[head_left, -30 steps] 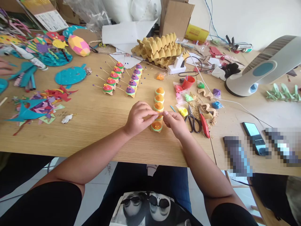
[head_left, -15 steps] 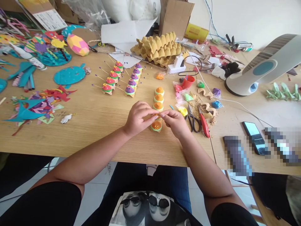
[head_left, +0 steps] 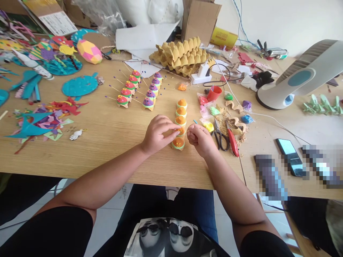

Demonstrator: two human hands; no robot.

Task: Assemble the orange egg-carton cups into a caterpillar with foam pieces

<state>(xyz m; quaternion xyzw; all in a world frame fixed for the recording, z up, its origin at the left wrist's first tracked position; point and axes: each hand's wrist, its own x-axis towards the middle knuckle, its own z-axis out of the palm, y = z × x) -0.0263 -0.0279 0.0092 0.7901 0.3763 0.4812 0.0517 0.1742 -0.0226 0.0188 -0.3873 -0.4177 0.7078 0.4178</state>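
A caterpillar made from an egg-carton strip (head_left: 181,111) lies lengthwise before me, with orange and pale-green clay on its humps and a smiling yellow face at the near end. My left hand (head_left: 160,135) is just left of it, thumb and index fingertips almost together over an orange hump. Whatever small piece may be between those fingertips is too small to make out. On the other side, my right hand (head_left: 200,140) is closed with its fingers curled in, apart from the left. Any thing inside it is hidden.
Scissors (head_left: 220,135), a red utility knife (head_left: 232,139) and yellow clay (head_left: 208,126) lie right of my right hand. Farther back stand red caterpillars (head_left: 129,87), purple caterpillars (head_left: 152,91) and stacked egg cartons (head_left: 179,55). A white fan (head_left: 297,75) and phone (head_left: 291,157) are at right.
My right hand has moved a little right, away from the left fingertips, and its fingers have curled in. My left hand has stayed nearly still.
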